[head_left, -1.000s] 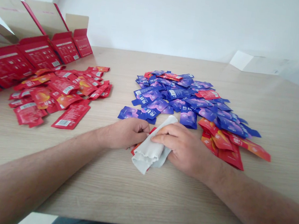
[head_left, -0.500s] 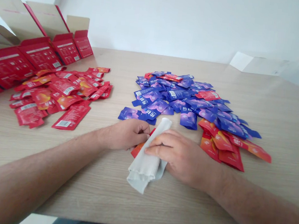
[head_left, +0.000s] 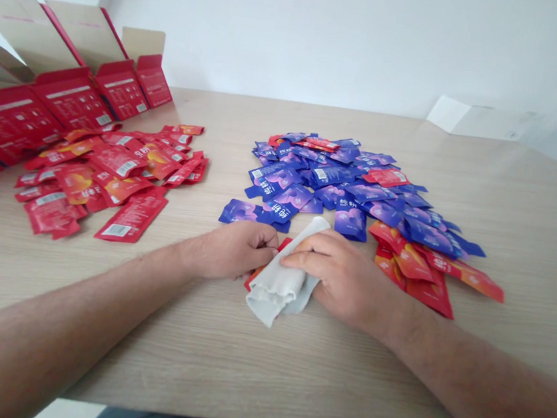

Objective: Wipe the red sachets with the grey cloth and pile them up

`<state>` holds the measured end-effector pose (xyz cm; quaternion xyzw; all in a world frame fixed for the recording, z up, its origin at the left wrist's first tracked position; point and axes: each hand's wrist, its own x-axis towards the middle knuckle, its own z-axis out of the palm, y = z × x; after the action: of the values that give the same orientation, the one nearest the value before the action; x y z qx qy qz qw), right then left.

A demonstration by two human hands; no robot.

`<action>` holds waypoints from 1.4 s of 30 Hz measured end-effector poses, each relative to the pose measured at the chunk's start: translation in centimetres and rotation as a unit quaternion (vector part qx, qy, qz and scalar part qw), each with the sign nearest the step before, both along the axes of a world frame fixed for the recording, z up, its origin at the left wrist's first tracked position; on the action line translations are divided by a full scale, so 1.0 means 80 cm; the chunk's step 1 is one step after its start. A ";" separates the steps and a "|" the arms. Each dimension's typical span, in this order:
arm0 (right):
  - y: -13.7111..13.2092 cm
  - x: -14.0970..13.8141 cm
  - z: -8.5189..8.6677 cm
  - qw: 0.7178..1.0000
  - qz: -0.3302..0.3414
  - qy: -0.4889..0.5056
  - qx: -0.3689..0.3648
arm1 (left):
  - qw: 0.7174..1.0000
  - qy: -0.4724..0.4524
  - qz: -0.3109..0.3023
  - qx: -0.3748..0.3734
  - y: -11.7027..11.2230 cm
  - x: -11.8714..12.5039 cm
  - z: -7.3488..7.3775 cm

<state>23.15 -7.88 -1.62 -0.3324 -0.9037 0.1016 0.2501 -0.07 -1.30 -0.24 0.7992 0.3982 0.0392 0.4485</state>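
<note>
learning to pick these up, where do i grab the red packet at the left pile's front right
Probably best: pinch the red packet by its barcode end, coming from the front. The packet lies slanted, that near end clear of the left pile, its far end meeting it.

On my feed, white Chinese characters stand on the purple sachets (head_left: 286, 204); I make out 纯, but the character beside it is too blurred to settle. I see barcodes on the loose red sachets (head_left: 133, 214) and the red boxes (head_left: 77, 102), their fine white print too small for me. The held sachet (head_left: 253, 277) is mostly covered by white cloth (head_left: 276, 281), its print unreadable.
</note>
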 end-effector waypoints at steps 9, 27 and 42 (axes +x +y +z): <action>-0.003 -0.003 0.000 0.999 0.034 -0.001 -0.002 | 1.000 -0.005 0.005 0.020 0.000 0.000 -0.001; -0.003 -0.002 0.003 0.999 0.050 -0.014 -0.007 | 1.000 -0.006 -0.009 0.012 0.001 -0.001 0.000; -0.008 -0.003 0.012 0.997 0.052 -0.043 -0.043 | 1.000 0.002 0.000 0.003 0.006 -0.003 -0.003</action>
<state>22.92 -8.52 -0.66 -0.2998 -0.9243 0.1387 0.1911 -0.34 -0.86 -0.48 0.8006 0.3992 0.0390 0.4451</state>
